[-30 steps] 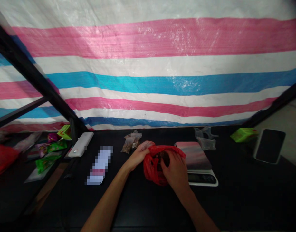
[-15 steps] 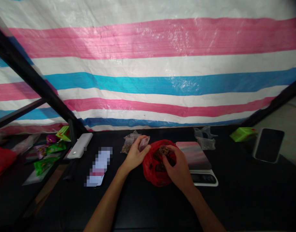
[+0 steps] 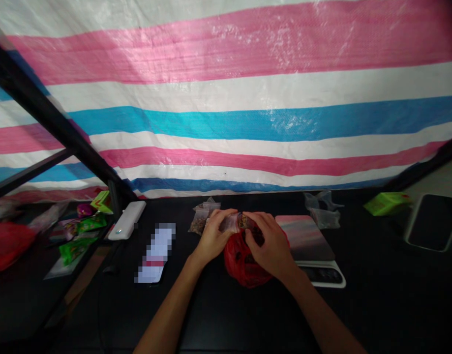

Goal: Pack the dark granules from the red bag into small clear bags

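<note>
A red plastic bag [image 3: 244, 263] with dark brown pieces inside sits on the black table [image 3: 226, 309], under both my hands. My left hand [image 3: 213, 238] holds a small clear pouch [image 3: 231, 222] above the bag's left rim. My right hand [image 3: 268, 243] meets it from the right and pinches a brown piece [image 3: 243, 221] at the pouch's mouth. Just behind my left hand lie small clear pouches [image 3: 201, 216] filled with brown bits.
A kitchen scale [image 3: 310, 246] stands right of the red bag, with empty clear pouches [image 3: 319, 209] behind it. A phone [image 3: 432, 221] and green box [image 3: 386, 202] lie far right. A white power bank [image 3: 127, 220], a blurred card [image 3: 155, 251] and green packets [image 3: 78, 236] lie left.
My right hand came out of the red bag with a brown piece and moved up and left to the pouch. My left hand lifted the pouch toward it.
</note>
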`<control>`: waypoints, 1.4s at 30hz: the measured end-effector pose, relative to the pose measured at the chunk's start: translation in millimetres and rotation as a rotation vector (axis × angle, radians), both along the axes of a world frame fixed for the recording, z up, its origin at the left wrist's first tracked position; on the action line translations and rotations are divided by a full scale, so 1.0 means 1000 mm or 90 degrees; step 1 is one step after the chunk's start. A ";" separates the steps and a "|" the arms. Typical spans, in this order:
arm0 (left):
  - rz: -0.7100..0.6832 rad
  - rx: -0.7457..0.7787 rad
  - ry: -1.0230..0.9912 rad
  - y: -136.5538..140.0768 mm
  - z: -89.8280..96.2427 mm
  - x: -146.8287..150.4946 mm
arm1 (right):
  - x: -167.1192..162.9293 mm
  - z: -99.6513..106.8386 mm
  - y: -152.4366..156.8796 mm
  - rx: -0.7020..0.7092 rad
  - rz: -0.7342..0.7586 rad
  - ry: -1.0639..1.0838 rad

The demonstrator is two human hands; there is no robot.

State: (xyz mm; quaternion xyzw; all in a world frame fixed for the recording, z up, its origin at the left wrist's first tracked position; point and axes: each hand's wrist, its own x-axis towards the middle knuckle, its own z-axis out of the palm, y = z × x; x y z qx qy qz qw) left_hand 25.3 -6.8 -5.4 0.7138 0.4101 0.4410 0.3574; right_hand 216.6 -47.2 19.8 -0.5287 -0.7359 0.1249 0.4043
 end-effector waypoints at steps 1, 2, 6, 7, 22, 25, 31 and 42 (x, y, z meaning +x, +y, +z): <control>-0.007 0.007 0.008 0.000 -0.001 0.000 | 0.001 -0.003 0.000 -0.007 0.007 0.005; -0.011 0.014 0.015 -0.001 -0.001 0.000 | 0.002 -0.006 -0.001 -0.018 0.019 0.014; -0.024 0.033 0.042 -0.003 -0.001 0.002 | 0.008 -0.015 0.000 -0.062 0.072 0.051; -0.026 0.032 0.049 -0.004 -0.001 0.003 | 0.010 -0.016 0.000 -0.060 0.073 0.065; -0.067 -0.017 0.015 -0.010 0.002 0.011 | 0.019 -0.020 -0.001 -0.024 0.100 0.066; -0.045 -0.008 0.032 -0.010 0.001 0.011 | 0.017 -0.019 -0.002 0.042 0.147 0.056; -0.056 0.027 0.072 -0.011 -0.002 0.011 | 0.016 -0.020 -0.003 0.030 0.108 0.027; -0.095 -0.030 0.002 -0.016 0.016 0.008 | 0.012 -0.014 -0.013 0.122 0.065 0.090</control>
